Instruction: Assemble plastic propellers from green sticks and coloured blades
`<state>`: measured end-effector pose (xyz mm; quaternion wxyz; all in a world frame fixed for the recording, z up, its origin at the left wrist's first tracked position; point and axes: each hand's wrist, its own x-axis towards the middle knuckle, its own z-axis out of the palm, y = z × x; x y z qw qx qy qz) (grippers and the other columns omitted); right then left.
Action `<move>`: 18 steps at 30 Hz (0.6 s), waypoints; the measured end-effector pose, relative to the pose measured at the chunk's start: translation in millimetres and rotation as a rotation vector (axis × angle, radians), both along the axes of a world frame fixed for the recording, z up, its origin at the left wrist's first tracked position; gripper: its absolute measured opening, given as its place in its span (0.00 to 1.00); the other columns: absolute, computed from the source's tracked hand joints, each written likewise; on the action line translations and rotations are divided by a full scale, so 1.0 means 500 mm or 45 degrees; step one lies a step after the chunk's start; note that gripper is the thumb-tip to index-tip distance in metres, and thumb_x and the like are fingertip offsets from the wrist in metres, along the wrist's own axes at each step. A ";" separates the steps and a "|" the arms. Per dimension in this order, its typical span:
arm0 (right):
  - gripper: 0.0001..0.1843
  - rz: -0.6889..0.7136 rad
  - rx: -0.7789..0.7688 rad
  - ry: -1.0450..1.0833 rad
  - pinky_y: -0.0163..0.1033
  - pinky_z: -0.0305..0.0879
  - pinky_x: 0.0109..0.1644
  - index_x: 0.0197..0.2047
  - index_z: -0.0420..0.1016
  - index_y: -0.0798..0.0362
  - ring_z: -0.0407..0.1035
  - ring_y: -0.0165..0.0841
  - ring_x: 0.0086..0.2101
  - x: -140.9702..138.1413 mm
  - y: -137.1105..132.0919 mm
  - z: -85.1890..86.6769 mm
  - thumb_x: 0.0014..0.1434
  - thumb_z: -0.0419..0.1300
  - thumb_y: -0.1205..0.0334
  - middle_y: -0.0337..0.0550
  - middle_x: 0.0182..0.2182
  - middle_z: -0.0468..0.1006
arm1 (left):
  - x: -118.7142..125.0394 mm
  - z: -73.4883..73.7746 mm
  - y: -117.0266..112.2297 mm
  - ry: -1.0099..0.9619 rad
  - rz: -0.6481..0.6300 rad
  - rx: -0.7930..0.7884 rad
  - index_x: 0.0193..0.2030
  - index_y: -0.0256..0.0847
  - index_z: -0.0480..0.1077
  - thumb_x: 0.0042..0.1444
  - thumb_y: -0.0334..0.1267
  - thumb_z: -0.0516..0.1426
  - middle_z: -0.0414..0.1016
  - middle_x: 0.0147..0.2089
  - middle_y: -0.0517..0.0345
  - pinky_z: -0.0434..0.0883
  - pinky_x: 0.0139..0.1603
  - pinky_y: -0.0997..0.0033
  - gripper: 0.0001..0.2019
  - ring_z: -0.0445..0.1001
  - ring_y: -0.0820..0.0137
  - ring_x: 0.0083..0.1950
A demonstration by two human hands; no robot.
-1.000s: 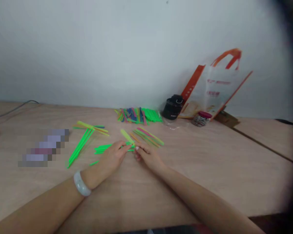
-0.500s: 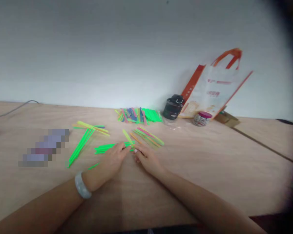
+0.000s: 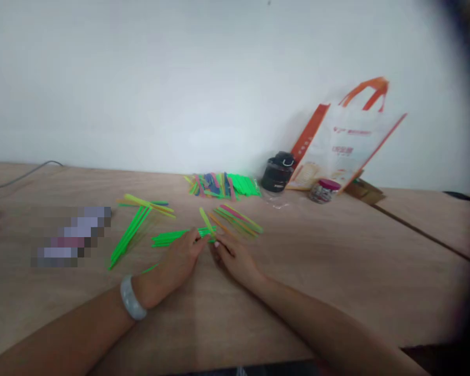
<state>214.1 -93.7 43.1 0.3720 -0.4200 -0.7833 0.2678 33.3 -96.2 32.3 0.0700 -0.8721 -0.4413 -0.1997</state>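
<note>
My left hand (image 3: pixel 186 253), a pale bangle at its wrist, is closed in a pinch around a thin green plastic stick (image 3: pixel 150 268). Most of that stick is hidden under the hand, and its tail end shows at the lower left. My right hand (image 3: pixel 235 257) pinches a yellow propeller blade (image 3: pixel 207 221) that slants up and away from the fingertips. The two thumbs nearly meet, where stick and blade come together. Beyond my left hand lies a bundle of loose green sticks (image 3: pixel 166 239). Orange, pink and green propeller blades (image 3: pixel 238 219) are spread just past my right hand.
Green-stemmed spinning flyers (image 3: pixel 130 237) with yellow tops lie at the left, near a blurred-out object (image 3: pixel 76 235). Against the wall are a bag of coloured blades and sticks (image 3: pixel 223 186), a black bottle (image 3: pixel 277 173), a red-lidded jar (image 3: pixel 325 191) and a tote bag (image 3: pixel 344 141).
The yellow blade's far end has tipped slightly to the right. Both hands stay in nearly the same place, fingers still pinched together.
</note>
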 end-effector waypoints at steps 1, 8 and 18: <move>0.18 0.007 0.006 -0.005 0.41 0.66 0.47 0.49 0.74 0.50 0.70 0.35 0.40 0.000 -0.001 0.002 0.60 0.48 0.69 0.42 0.34 0.77 | 0.001 0.002 -0.001 0.005 0.003 -0.003 0.56 0.40 0.64 0.59 0.23 0.45 0.67 0.41 0.53 0.69 0.40 0.69 0.21 0.67 0.68 0.40; 0.19 -0.004 0.034 -0.042 0.43 0.66 0.49 0.49 0.74 0.50 0.70 0.36 0.44 -0.002 -0.007 0.008 0.60 0.48 0.69 0.44 0.38 0.78 | -0.001 -0.003 0.003 0.008 -0.010 0.013 0.57 0.40 0.63 0.59 0.23 0.44 0.67 0.41 0.53 0.70 0.40 0.68 0.21 0.67 0.67 0.41; 0.17 -0.004 0.055 -0.051 0.42 0.65 0.51 0.50 0.73 0.51 0.69 0.36 0.46 0.001 0.009 0.003 0.60 0.51 0.65 0.46 0.43 0.77 | -0.005 0.031 0.000 0.084 0.070 0.054 0.54 0.39 0.64 0.59 0.24 0.46 0.68 0.43 0.52 0.69 0.44 0.66 0.18 0.68 0.66 0.44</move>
